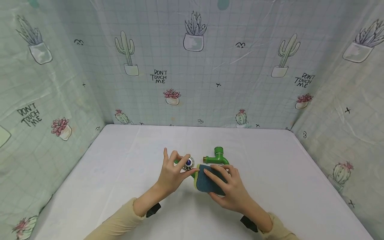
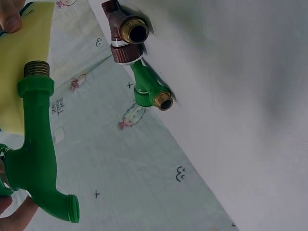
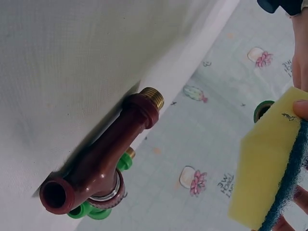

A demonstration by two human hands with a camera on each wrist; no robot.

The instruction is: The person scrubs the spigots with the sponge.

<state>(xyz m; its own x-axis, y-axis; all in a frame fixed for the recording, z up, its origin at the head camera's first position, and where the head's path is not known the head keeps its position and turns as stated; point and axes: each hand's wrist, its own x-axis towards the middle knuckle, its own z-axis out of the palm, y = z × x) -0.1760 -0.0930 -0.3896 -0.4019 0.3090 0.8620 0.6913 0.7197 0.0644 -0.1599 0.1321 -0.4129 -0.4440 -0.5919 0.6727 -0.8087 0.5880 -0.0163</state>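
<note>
My left hand pinches a green faucet, whose round knob has a blue centre. The faucet's brass threaded end points toward a sponge; whether the two touch I cannot tell. My right hand grips this sponge, yellow on one side and dark blue on the scouring side, with fingers spread over the dark face. In the head view the sponge covers part of the held faucet. In the left wrist view, fingertips show behind the faucet's body at the lower left.
On the white table beyond my hands lies a second green faucet with a brass end. Nearer than it lies a dark red faucet, mostly covered by the right hand in the head view. A patterned cloth walls the back and sides.
</note>
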